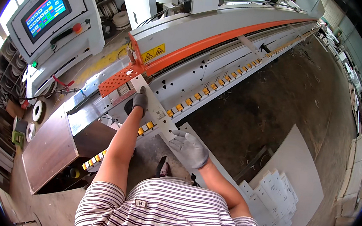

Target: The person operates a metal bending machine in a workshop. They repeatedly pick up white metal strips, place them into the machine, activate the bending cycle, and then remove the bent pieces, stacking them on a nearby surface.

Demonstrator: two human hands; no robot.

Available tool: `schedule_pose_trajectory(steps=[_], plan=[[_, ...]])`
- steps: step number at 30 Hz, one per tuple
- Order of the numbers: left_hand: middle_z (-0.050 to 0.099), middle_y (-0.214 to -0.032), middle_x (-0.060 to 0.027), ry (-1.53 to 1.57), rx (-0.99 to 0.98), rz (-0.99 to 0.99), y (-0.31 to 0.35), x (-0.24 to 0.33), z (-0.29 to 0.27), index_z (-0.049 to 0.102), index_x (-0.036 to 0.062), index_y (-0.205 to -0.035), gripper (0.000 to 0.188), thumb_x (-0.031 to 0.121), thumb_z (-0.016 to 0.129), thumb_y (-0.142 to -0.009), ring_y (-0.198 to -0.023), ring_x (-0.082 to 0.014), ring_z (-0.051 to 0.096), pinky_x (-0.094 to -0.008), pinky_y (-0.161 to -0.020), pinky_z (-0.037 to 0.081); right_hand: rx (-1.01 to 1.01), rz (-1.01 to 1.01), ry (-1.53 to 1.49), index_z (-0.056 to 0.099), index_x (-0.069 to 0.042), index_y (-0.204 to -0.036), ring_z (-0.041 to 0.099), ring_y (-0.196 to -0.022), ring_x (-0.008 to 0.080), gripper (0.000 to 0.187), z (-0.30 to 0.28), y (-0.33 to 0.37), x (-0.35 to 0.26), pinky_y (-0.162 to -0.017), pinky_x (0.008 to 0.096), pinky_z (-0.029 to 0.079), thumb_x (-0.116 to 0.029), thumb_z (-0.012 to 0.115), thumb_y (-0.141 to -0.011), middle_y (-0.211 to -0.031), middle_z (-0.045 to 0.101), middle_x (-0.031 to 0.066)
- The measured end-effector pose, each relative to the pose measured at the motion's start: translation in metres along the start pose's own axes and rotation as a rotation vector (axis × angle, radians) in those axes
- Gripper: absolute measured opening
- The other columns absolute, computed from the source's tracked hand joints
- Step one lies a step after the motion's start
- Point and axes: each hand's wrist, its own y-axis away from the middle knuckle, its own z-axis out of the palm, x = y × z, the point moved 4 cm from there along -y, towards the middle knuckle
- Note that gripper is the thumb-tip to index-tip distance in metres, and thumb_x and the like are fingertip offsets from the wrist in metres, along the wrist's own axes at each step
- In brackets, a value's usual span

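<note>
A narrow white panel (pixel 156 110) with small holes and a printed label lies across the near end of a long grey and orange machine (pixel 187 52). My gloved left hand (pixel 140 100) is closed at the panel's left edge, close to the orange perforated plate (pixel 118 81); some of its fingers are hidden. At the panel's near end is my gloved right hand (pixel 190 149), open with its fingers spread and the fingertips at the panel's edge. Yellow-and-white rollers (pixel 198 96) run in a row along the machine's front.
A control console (pixel 59 18) with a lit screen stands at the left. Below it is a brown wood-look cabinet (pixel 50 152). Stacked white drilled panels (pixel 273 200) lie at the lower right on a larger pale board (pixel 302 168). Edging rolls (pixel 37 110) sit at far left.
</note>
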Motion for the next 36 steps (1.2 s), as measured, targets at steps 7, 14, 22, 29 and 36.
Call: schedule_pose_trajectory(steps=[7,14,22,29,36], plan=[[0.064,-0.109,-0.0177,0.237,-0.083,-0.059,0.02,0.065,0.068,0.051,0.0008,-0.126,0.068,0.059,0.038,-0.093,-0.09,-0.033,0.066,-0.0442,-0.067,0.054,0.045,-0.155,0.085,0.045,0.005,-0.127,0.048,-0.12,0.0287,0.055,-0.018,-0.002,-0.062,-0.106,0.0423,0.035,-0.038,0.049,-0.092,-0.129,0.051,0.0191],[0.06,-0.095,-0.0071,-0.035,-0.335,0.137,-0.042,0.071,0.122,0.048,0.0158,-0.119,0.062,0.067,0.045,-0.084,-0.079,-0.0207,0.049,-0.034,-0.067,0.041,0.174,-0.367,0.333,0.049,-0.004,-0.13,0.049,-0.119,0.0197,0.048,-0.079,0.018,-0.082,-0.104,0.037,0.036,-0.037,0.044,-0.096,-0.128,0.053,0.0067],[0.053,-0.085,-0.0062,-0.091,-0.337,0.982,0.208,0.047,0.026,0.046,0.001,-0.125,0.029,0.008,0.044,-0.097,-0.076,-0.013,0.051,-0.0265,-0.07,0.045,1.117,0.145,1.494,0.063,-0.01,-0.11,0.058,-0.109,0.0328,0.037,-0.259,0.207,-0.024,-0.092,0.0425,0.045,-0.034,0.058,-0.082,-0.115,0.062,0.0151],[0.056,-0.087,-0.0078,-0.48,-0.632,0.801,0.284,-0.055,0.006,0.049,0.0002,-0.12,0.033,0.005,0.054,-0.088,-0.075,-0.0176,0.053,-0.0292,-0.069,0.045,1.464,0.416,1.915,0.055,-0.011,-0.116,0.052,-0.116,0.0292,0.037,-0.333,0.346,-0.012,-0.094,0.041,0.044,-0.013,0.058,-0.08,-0.127,0.053,0.0124],[0.06,-0.08,-0.012,-0.463,-0.751,0.549,0.326,-0.102,0.005,0.048,0.0026,-0.12,0.034,0.013,0.056,-0.089,-0.07,-0.0214,0.057,-0.0352,-0.066,0.048,1.106,0.628,1.915,0.046,-0.011,-0.129,0.042,-0.125,0.03,0.069,-0.311,0.348,-0.004,-0.103,0.0413,0.036,-0.036,0.069,-0.069,-0.133,0.043,0.0129]])
